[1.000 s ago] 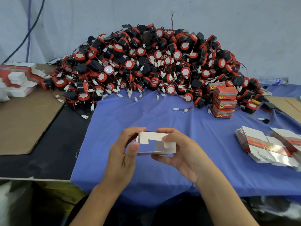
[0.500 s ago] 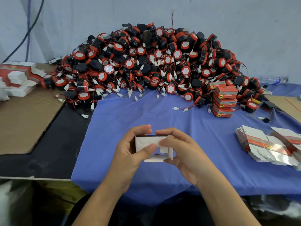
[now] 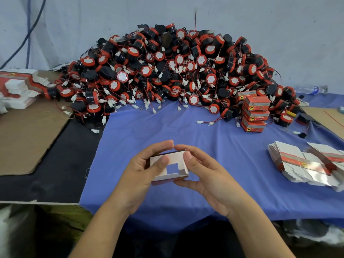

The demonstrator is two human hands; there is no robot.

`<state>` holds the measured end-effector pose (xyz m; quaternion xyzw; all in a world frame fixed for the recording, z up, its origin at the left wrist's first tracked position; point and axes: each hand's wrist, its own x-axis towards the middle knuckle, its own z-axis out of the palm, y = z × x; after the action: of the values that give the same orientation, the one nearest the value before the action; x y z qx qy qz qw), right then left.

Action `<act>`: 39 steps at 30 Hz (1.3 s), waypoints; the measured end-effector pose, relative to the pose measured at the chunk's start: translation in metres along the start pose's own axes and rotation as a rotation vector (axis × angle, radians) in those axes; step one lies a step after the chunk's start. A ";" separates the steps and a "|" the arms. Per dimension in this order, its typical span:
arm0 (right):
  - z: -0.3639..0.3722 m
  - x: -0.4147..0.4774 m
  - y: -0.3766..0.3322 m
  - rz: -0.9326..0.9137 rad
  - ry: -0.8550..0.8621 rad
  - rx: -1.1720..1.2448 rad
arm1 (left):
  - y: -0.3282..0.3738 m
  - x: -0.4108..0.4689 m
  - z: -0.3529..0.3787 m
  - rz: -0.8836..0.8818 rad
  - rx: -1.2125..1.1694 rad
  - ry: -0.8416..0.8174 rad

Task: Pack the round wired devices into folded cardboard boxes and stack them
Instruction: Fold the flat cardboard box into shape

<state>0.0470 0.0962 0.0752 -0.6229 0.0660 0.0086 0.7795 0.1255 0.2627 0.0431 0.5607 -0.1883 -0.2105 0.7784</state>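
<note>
Pale wall behind, blue cloth-covered table (image 3: 186, 131) in front. A big heap of round black-and-red wired devices (image 3: 167, 71) sits along the back of the cloth, red wires and white plugs tangled through it. A short stack of closed red boxes (image 3: 256, 113) touches the heap's right edge. A pile of flat box blanks (image 3: 305, 164) lies at the right of the cloth. A brown cardboard sheet (image 3: 28, 136) is far left, and a clear plastic bottle (image 3: 310, 89) lies far right at the back.

Task thing: a small white cardboard box (image 3: 167, 168), half-erected, held above the near part of the cloth. The end facing the camera is not closed, and no device is inside. The left hand (image 3: 137, 175) grips its left side with the thumb over the left flap. The right hand (image 3: 210, 175) grips the right side, thumb on the upper right corner, fingers curled under. Index fingertips nearly meet over the top.

The step looks like closing the end flaps. To do it well:
- Square the sleeve first.
- Fold the side flaps in before the long flap.
- Press along the creases, not mid-panel.
- Tuck the tab fully so the end locks.
- Grip lightly, since thin card probably buckles.
- Leave the other end open for a device.
</note>
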 end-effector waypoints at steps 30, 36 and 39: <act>0.004 -0.001 0.015 -0.064 0.178 -0.090 | -0.011 -0.008 -0.001 0.126 0.125 -0.006; 0.008 -0.006 0.029 -0.423 0.297 -0.424 | -0.014 -0.004 0.006 0.132 0.023 0.089; 0.010 -0.009 0.028 -0.539 0.313 -0.586 | -0.013 -0.003 0.010 0.157 -0.009 0.128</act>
<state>0.0362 0.1124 0.0510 -0.8068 0.0130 -0.2717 0.5245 0.1165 0.2526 0.0330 0.5530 -0.1806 -0.1135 0.8054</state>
